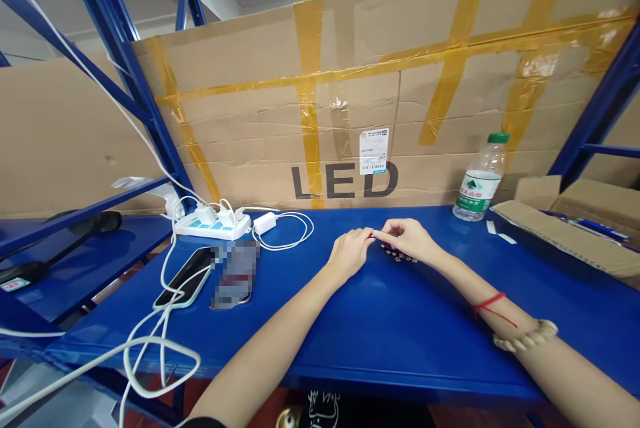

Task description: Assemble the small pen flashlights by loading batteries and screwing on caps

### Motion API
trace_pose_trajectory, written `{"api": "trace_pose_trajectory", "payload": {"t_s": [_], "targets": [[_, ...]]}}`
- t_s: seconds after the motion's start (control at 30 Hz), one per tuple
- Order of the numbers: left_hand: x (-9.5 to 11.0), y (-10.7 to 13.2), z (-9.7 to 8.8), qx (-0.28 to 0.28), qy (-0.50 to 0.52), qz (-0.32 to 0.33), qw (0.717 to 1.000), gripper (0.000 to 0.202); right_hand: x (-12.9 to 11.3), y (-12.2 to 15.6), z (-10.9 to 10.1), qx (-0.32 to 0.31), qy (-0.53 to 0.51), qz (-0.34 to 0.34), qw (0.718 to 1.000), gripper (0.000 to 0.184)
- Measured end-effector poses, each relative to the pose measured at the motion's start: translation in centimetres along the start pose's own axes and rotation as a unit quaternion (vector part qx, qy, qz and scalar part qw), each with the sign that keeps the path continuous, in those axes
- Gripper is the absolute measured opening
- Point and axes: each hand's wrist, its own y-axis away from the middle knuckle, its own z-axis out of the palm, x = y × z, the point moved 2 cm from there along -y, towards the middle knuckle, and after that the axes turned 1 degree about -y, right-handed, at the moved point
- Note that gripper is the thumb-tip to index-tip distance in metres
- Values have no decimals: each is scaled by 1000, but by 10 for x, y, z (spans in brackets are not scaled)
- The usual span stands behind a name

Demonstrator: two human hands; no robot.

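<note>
My left hand (350, 251) and my right hand (407, 239) meet over the blue shelf top (380, 335). Both are closed in a pinch, fingertips touching each other. Something tiny and reddish shows between the fingertips; I cannot make out what it is. Several small dark beads (400, 256) lie in a short row on the blue surface just under my right hand. My right wrist carries a red string (489, 303) and a pale bead bracelet (525, 338).
A water bottle (480, 178) stands at the back right beside an open cardboard box (565, 228). At the left lie a white power strip (213, 223) with chargers, looping cables (150, 348) and two phones (186, 276). A taped cardboard sheet (350, 115) walls off the back.
</note>
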Motion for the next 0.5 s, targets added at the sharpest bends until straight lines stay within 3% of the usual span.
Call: {"api": "trace_pose_trajectory", "payload": {"t_s": [0.13, 0.33, 0.5], "targets": [[-1, 1, 0, 4, 20, -11, 1000, 26, -4, 1, -4, 31, -4, -17, 999, 35], [-2, 2, -3, 0, 59, -36, 998, 26, -14, 1, -2, 3, -85, -54, 995, 36], [-1, 1, -3, 3, 40, -21, 999, 24, -10, 0, -2, 6, -117, -50, 992, 36]]}}
